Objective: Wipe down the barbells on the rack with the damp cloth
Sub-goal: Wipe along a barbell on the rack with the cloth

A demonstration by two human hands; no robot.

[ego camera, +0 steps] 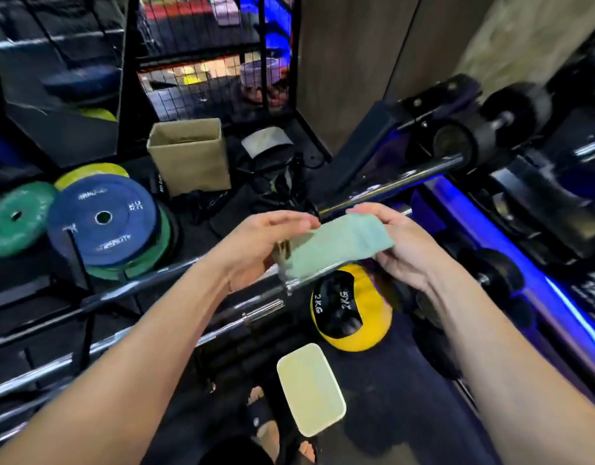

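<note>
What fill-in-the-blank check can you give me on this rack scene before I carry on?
1. Both hands, left hand and right hand, hold the pale ____ cloth.
2. The yellow and black medicine ball is marked ____.
3. The top plate of the stack, the round weight plate, is ____.

Missing words: green; 2KG; blue

Two hands here, the left hand (256,245) and the right hand (402,245), and one green cloth (336,246) between them. At least four chrome barbells (390,186) on show. One blue weight plate (103,218) up front, one cardboard box (190,156), one yellow medicine ball (351,308), one pale tub (311,389).
</note>
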